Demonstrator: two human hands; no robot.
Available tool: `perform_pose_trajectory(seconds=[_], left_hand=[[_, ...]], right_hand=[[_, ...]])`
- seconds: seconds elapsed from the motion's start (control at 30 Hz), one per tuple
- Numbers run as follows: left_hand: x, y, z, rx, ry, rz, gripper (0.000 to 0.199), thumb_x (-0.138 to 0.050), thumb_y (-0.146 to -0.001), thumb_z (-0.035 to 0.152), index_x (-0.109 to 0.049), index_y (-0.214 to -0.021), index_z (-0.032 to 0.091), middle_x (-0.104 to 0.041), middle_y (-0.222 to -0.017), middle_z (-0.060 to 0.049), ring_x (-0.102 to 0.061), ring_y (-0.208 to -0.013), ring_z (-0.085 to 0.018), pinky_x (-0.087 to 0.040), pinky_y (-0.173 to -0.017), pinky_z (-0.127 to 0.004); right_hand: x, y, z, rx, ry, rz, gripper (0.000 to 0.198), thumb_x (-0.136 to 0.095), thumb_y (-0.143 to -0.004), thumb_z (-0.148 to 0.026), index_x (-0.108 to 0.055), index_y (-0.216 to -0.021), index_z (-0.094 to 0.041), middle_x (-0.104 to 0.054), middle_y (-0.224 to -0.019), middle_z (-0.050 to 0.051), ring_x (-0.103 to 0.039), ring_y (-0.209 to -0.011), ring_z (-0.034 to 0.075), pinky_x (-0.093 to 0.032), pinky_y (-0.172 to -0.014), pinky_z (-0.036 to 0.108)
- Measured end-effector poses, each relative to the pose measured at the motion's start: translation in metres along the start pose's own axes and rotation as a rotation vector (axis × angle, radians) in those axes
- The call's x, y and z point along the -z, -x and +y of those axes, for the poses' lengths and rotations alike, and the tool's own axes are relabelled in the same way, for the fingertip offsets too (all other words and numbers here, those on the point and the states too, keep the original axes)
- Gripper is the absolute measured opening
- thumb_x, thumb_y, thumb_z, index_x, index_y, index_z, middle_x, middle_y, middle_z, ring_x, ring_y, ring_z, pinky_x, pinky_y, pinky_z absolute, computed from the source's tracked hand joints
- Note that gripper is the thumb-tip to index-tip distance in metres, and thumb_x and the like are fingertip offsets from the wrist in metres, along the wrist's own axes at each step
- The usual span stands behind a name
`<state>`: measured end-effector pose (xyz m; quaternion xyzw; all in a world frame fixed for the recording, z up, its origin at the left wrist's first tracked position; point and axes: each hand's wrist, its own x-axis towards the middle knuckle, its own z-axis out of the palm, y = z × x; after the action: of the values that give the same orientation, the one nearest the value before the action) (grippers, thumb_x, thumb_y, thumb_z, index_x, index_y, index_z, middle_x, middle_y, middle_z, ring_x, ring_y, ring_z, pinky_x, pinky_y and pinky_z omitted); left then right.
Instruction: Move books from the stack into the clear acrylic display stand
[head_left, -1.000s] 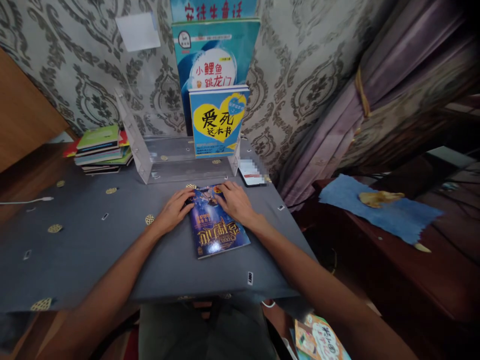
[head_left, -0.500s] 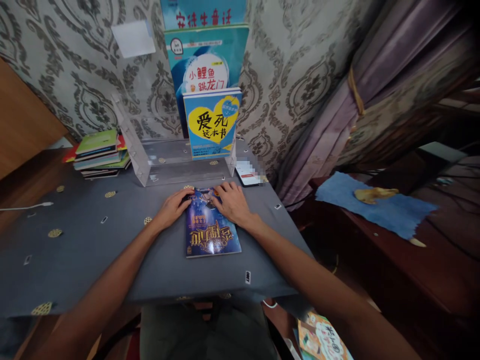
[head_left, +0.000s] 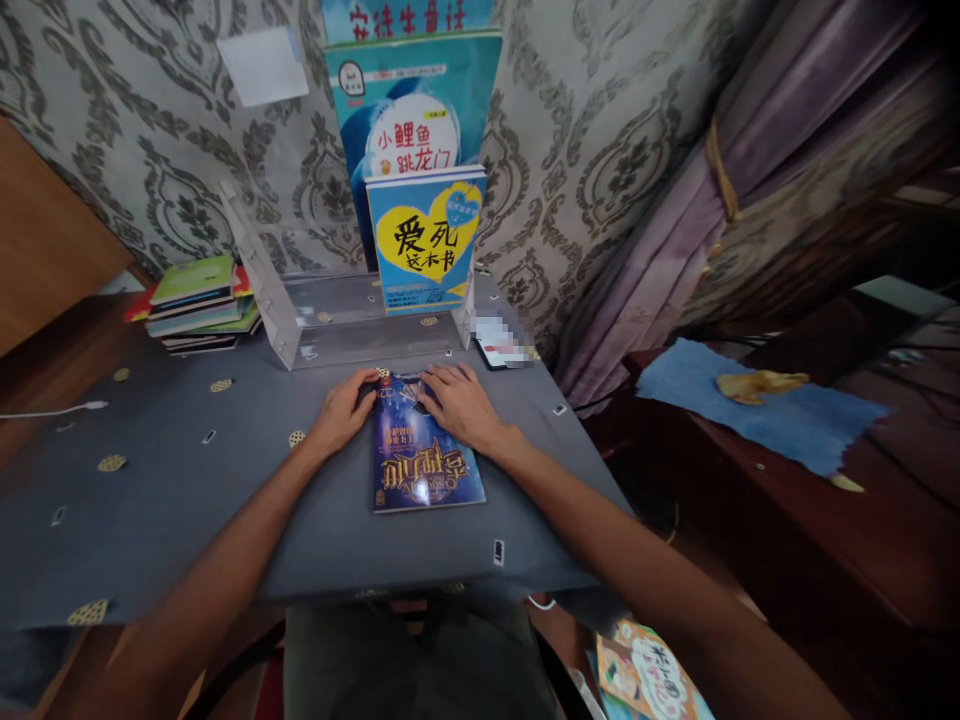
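Observation:
A blue book (head_left: 424, 465) with gold lettering lies on the table, its title upside down from where I look. My left hand (head_left: 346, 410) has its fingers bent round the far left corner, the thumb along the left side. Over the far right part of the cover rests my right hand (head_left: 461, 405), fingers curled toward the far edge and thumb on the cover. Both hands grip the book; the undersides of the fingers are hidden. Just beyond them stands a clear acrylic rack (head_left: 360, 345) bearing a blue book with a yellow heart (head_left: 424, 240) and a teal picture book (head_left: 416, 85).
A pile of books (head_left: 199, 300) sits at the back left near a white cable (head_left: 56, 412). A phone (head_left: 499, 340) lies right of the rack. Further right, a blue cloth (head_left: 765, 400) covers part of a dark red surface. More books (head_left: 649, 675) lie low at the right.
The view has shifted slightly. Both hands stay at the far end of the blue book, with only small shifts of the fingers.

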<state>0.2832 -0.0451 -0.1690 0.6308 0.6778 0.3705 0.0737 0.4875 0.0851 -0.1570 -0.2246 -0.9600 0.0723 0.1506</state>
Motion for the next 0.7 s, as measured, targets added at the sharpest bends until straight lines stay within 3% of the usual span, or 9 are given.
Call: perform_pose_trajectory(seconds=[0.23,0.43,0.7], left_hand=[[-0.001,-0.003,-0.009,0.067,0.114,0.011,0.040,-0.041,-0.089,0.012,-0.053,-0.127,0.019,-0.072,-0.123,-0.009,-0.065,-0.121,-0.022,-0.046,-0.110,-0.046],[0.001,-0.002,-0.014,0.072,0.139,0.004,0.044,-0.039,-0.089,0.012,-0.049,-0.132,0.019,-0.072,-0.125,-0.009,-0.064,-0.122,-0.022,-0.044,-0.112,-0.047],[0.000,-0.002,-0.015,0.072,0.110,0.001,0.041,-0.039,-0.091,0.015,-0.049,-0.131,0.019,-0.071,-0.126,-0.009,-0.064,-0.121,-0.021,-0.044,-0.111,-0.046]], right_hand=[[-0.005,-0.009,-0.023,0.116,-0.042,-0.050,0.042,-0.044,-0.105,-0.033,-0.056,-0.141,-0.014,-0.055,-0.149,0.015,-0.045,-0.143,0.028,-0.029,-0.119,0.053],[-0.005,-0.018,-0.035,0.246,-0.080,-0.101,0.041,-0.041,-0.104,-0.023,-0.055,-0.142,-0.014,-0.054,-0.150,0.014,-0.045,-0.143,0.026,-0.032,-0.118,0.052],[-0.003,-0.016,-0.035,0.300,-0.091,-0.117,0.038,-0.045,-0.105,-0.027,-0.059,-0.140,-0.021,-0.054,-0.151,0.009,-0.043,-0.145,0.025,-0.032,-0.119,0.054]])
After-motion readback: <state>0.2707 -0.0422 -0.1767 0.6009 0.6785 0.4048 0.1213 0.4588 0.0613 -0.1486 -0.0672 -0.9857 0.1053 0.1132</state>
